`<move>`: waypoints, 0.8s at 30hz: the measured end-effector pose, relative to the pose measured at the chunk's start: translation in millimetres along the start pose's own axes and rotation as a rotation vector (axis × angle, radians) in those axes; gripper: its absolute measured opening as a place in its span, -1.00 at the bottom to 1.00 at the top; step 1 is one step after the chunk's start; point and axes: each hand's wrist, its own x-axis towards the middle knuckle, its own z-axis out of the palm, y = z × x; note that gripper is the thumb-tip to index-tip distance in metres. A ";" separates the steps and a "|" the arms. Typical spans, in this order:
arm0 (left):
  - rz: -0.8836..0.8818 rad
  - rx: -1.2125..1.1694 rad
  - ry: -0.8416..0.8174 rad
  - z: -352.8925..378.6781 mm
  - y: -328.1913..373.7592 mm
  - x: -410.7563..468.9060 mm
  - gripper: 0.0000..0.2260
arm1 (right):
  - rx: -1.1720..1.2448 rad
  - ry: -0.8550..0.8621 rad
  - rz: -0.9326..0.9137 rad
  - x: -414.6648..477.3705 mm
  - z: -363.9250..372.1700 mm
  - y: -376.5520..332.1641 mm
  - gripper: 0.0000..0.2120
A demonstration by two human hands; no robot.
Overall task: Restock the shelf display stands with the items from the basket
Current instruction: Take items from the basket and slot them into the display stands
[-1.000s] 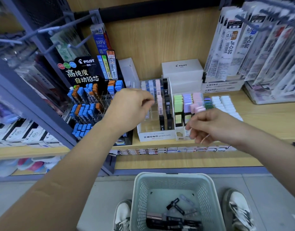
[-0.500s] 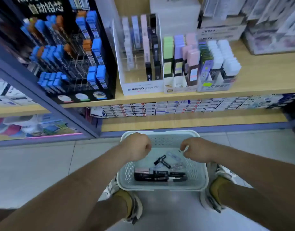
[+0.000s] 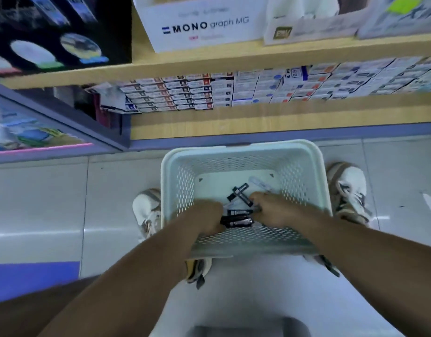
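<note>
Floor: basket [image 3: 241, 149] is set below shelf [image 3: 258, 55].
Left hand [image 3: 206, 218]: laid on black packets [image 3: 237, 222]; grip cannot be told.
Right hand [image 3: 274, 210]: same, by basket's near edge.

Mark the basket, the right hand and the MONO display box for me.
basket [image 3: 241, 148], head view, far rim.
right hand [image 3: 274, 210], head view, back of the hand.
MONO display box [image 3: 209, 36], head view, white front panel below the lettering.

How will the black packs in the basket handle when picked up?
Probably stiff and light: the black packs look slim and flat. Likely to slide rather than roll on the smooth basket floor. Loosely piled, so neighbours may shift.
</note>
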 end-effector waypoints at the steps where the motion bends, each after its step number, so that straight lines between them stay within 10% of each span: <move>1: 0.001 -0.011 -0.030 3.2 0.0 2.6 -0.72 | 0.018 -0.028 0.012 1.8 -0.3 -2.2 -0.71; 16: -0.054 -0.145 -0.035 4.5 -5.7 -1.5 -0.71 | 0.067 -0.018 -0.138 12.5 24.5 -26.4 -0.86; 24: -0.205 -0.780 0.064 -3.9 -2.3 -0.2 -0.86 | -0.013 0.113 -0.257 28.1 40.7 -33.8 -0.61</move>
